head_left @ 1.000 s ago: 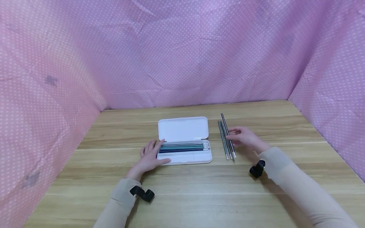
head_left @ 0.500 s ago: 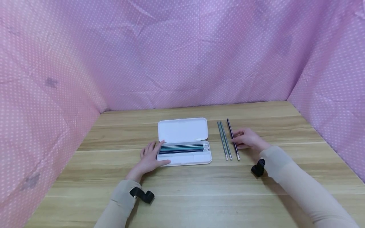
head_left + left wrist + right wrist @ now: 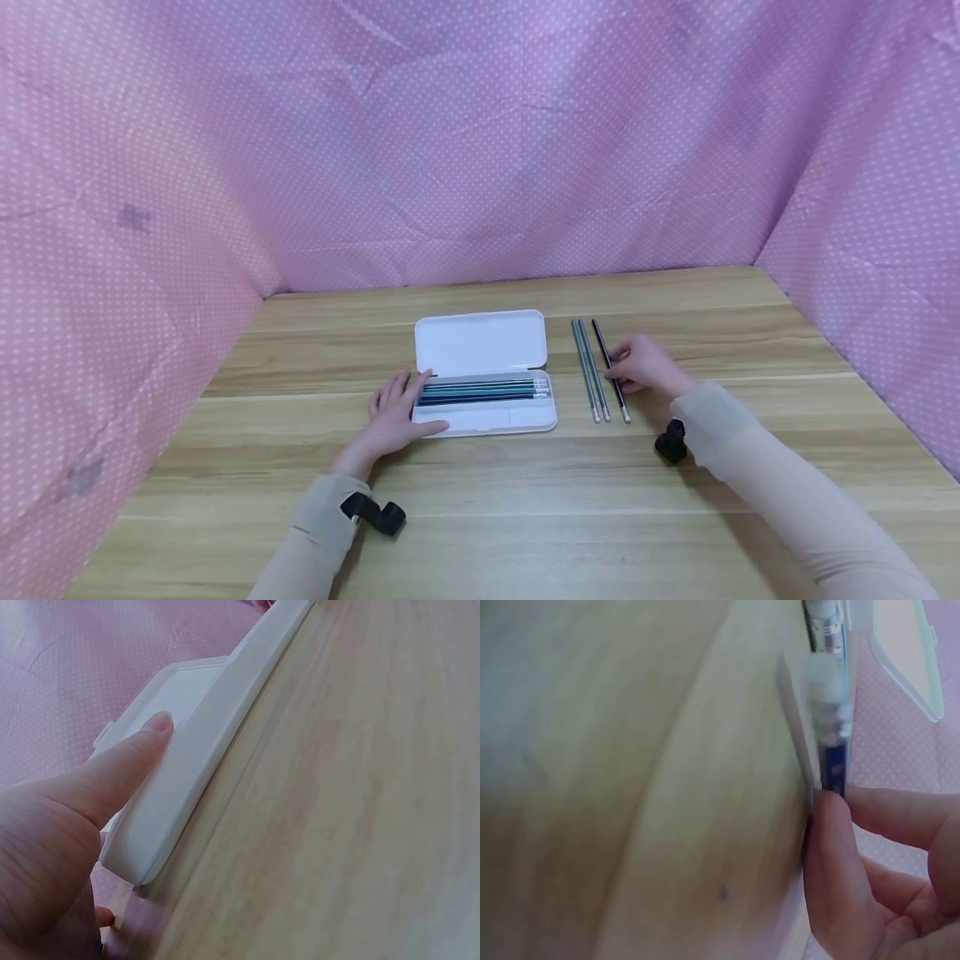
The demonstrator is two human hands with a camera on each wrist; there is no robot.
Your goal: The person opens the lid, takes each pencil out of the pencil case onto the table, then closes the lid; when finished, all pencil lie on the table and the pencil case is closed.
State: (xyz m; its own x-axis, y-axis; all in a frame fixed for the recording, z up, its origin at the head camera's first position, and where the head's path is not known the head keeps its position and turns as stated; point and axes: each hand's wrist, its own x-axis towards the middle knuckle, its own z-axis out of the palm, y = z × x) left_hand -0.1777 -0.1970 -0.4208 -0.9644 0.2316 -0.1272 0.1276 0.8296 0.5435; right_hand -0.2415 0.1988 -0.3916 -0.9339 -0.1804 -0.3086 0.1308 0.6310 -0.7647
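My right hand [image 3: 647, 364] pinches a dark blue pencil [image 3: 601, 340] between thumb and fingers, its eraser end toward me. In the right wrist view this pencil [image 3: 834, 765] lies close over the wood, with a shadow beside it. Just left of it, two green pencils [image 3: 586, 371] lie side by side on the table. My left hand [image 3: 393, 421] rests at the left end of a white pencil case [image 3: 472, 422], fingers spread, thumb [image 3: 135, 761] along its front wall. Several dark and green pencils [image 3: 480, 390] lie lengthwise in the case, erasers to the right.
The case's lid [image 3: 480, 342] is swung back behind it. The wooden table [image 3: 510, 517] ends at a pink dotted cloth [image 3: 480, 150] that hangs behind and at both sides. A black wrist camera [image 3: 672, 442] sits on the right sleeve, another camera [image 3: 378, 513] on the left.
The right hand has brought the dark pencil right, off the green pencils it overlapped, then down and slightly back left beside them. The left hand and the case stay where they were.
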